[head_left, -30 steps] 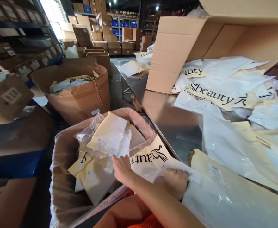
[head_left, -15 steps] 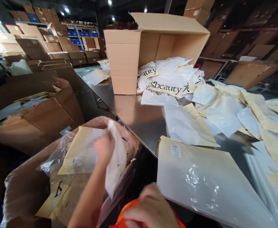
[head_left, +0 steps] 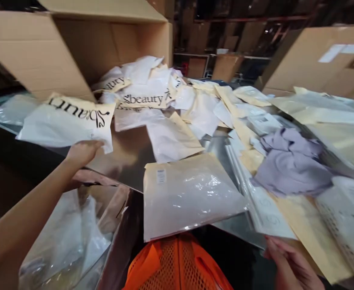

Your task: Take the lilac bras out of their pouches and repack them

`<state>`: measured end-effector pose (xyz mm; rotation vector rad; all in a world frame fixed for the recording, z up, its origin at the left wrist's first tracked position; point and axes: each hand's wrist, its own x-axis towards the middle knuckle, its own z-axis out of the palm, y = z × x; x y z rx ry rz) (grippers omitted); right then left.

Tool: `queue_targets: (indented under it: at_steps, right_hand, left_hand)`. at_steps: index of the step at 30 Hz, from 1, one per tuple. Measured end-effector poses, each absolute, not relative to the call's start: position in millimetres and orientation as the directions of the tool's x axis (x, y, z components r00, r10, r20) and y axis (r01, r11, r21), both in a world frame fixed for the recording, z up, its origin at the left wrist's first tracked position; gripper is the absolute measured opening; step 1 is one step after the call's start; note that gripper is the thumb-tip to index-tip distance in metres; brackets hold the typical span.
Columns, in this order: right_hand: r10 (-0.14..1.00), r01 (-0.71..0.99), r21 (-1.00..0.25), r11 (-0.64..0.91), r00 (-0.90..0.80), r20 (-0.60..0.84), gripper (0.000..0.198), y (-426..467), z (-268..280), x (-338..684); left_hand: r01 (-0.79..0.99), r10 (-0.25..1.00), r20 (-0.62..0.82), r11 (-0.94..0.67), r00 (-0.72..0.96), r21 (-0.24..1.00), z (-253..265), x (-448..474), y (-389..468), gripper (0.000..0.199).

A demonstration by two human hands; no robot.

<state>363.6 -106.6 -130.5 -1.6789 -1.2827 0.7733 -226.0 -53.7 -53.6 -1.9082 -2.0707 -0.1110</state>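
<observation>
My left hand [head_left: 84, 154] is closed on the lower edge of a white and cream plastic bag [head_left: 51, 129] with "Sbeauty" printed on it upside down. The bag is above the left part of the metal table, in front of the carton. At lower right my right hand [head_left: 290, 264] has its fingertips pinched at the near corner of flat white plastic bags [head_left: 269, 215]. A large flat plastic bag [head_left: 189, 201] with a small label lies between the hands. Right of it a crumpled lilac garment [head_left: 294, 165] rests on the bags.
An open carton [head_left: 22, 48] stands on its side at the back left, with a pile of printed bags [head_left: 143, 86] at its mouth. Below the table's left edge is a lined bin [head_left: 71, 229] of clear bags. Another carton [head_left: 315, 60] stands at back right.
The view has turned right. My left hand has come up from the bin to above the table with a bag in it. My right hand has moved from my body to the bags at right.
</observation>
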Motion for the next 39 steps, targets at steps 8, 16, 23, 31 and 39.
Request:
queue_targets:
  at_steps: [8,16,23,31,39]
  right_hand:
    - [0.975,0.520,-0.827,-0.215,0.070,-0.209,0.042,-83.1,-120.4,347.3]
    - [0.859,0.042,-0.860,-0.508,-0.052,-0.509,0.053,-66.3,-135.9,287.5]
    - [0.932,-0.026,-0.932,-0.362,-0.045,-0.361,0.044,-70.7,-120.8,287.0]
    - [0.754,0.620,-0.429,0.656,-0.517,0.405,0.043,-55.4,-126.1,243.5]
    - [0.650,0.622,-0.224,0.751,-0.755,0.084,0.042,7.0,-112.8,182.1]
  left_hand:
    - [0.989,0.944,0.324,-0.024,0.071,-0.148,-89.7,-194.4,-51.6,0.040]
    - [0.848,0.759,0.454,-0.529,0.467,0.013,-121.3,59.9,-117.7,0.035]
    - [0.802,0.731,0.348,-0.583,0.587,-0.131,-88.3,75.2,-93.8,0.027]
    - [0.880,0.731,0.536,-0.472,0.423,-0.051,-15.4,36.8,-45.7,0.016]
    - [0.811,0.600,0.545,-0.441,0.586,-0.386,-14.6,41.9,-48.0,0.023]
